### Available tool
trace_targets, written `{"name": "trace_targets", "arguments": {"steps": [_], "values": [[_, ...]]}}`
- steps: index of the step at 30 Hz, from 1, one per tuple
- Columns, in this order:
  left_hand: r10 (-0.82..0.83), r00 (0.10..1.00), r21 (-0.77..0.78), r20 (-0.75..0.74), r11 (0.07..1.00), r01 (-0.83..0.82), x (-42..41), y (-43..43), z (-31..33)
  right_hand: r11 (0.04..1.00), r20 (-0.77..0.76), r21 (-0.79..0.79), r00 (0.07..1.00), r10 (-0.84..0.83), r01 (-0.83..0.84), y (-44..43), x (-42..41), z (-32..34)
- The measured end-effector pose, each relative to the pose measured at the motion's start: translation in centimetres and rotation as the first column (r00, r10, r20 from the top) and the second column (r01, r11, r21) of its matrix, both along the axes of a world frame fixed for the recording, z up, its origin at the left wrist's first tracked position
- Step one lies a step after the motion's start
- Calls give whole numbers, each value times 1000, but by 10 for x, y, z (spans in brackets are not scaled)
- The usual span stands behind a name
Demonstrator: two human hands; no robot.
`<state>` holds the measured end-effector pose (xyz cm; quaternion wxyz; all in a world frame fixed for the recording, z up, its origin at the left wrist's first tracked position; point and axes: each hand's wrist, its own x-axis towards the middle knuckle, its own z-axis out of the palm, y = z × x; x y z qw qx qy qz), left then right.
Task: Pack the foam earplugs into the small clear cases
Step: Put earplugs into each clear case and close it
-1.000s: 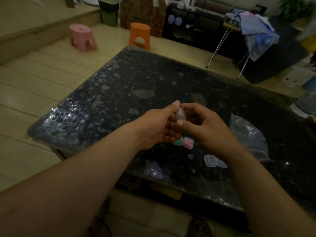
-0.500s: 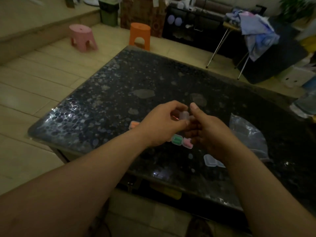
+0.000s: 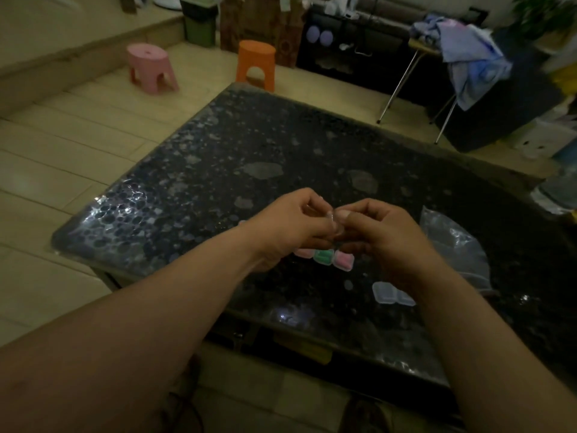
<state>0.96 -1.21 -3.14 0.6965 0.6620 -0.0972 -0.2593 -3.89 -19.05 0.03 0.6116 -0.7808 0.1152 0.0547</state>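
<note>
Both hands, left [image 3: 290,226] and right [image 3: 379,235], fingers pinched on one clear case [image 3: 333,220] above dark table [image 3: 218,170]

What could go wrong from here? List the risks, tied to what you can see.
1. The small clear case is pinched by both hands, left hand and right hand, above the dark speckled table; a slip might drop it.
2. Dim light and clear plastic make the empty clear case near the table's front edge easy to knock off.
3. The filled cases lie directly under the hands and could be bumped.
</note>
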Motion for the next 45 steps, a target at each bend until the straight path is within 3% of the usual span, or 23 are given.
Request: {"name": "trace_targets", "arguments": {"steps": [5, 8, 12, 16, 26, 30, 32, 34, 39, 45], "values": [[-29, 983, -156, -183, 988, 0, 1, 5, 6, 998, 4, -16, 998, -62, 62, -5, 3, 0], [-117, 963, -158, -243, 984, 80, -1, 9, 6, 987, 56, -132, 995, -79, 86, -7, 6, -1], [-231, 936, -134, -266, 970, 201, -5, 16, 3, 969, 116, -248, 993, 17, 12, 1, 11, 0], [-209, 926, -127, -315, 976, 177, -3, 24, 2, 938, 155, -341, 980, 123, -63, 12, 18, 3], [-129, 939, -68, -318, 991, 113, 1, 31, 2, 951, 137, -288, 978, 157, -113, 26, 26, 6], [148, 933, -54, -329, 983, -175, 10, 32, 5, 959, 107, -283, 994, 18, 13, 32, 39, 4], [262, 897, -91, -356, 946, -312, 16, 36, 4, 899, 82, -436, 997, -5, 40, 29, 47, -6], [311, 877, -120, -365, 919, -376, 20, 40, 3, 792, -31, -608, 999, 38, -49, 25, 52, -18], [240, 896, -170, -373, 932, -320, 16, 41, 4, 664, -262, -708, 963, 69, -240, 24, 61, -39], [182, 907, -203, -380, 940, -274, 13, 42, 6, 675, -302, -689, 951, 62, -263, 26, 68, -37]]}}
